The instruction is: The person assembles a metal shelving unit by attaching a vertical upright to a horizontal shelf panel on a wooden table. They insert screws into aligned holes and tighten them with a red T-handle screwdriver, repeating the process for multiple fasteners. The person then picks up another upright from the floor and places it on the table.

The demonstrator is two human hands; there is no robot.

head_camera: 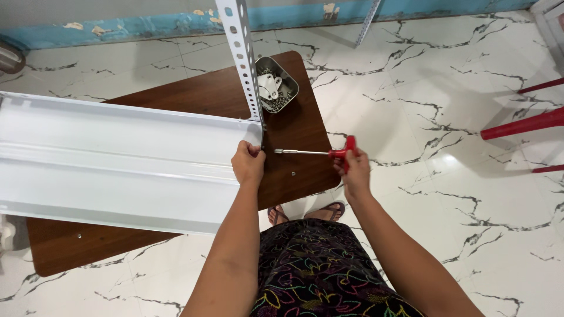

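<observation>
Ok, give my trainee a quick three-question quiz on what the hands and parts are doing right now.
1. True or false: the right hand holds a red-handled T-handle driver.
2. What does the left hand grip?
A. the metal tin
B. the corner of the white metal shelf panel
C. a sandal
3. Fill in: the square metal tin of fasteners sits on the dark ____ board, beside the perforated angle post.

Key: 1 true; 2 B; 3 wooden.

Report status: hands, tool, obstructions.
Left hand grips white metal shelf panel corner. Right hand holds red T-handle driver, tip at corner. Nothing blocking.
</observation>
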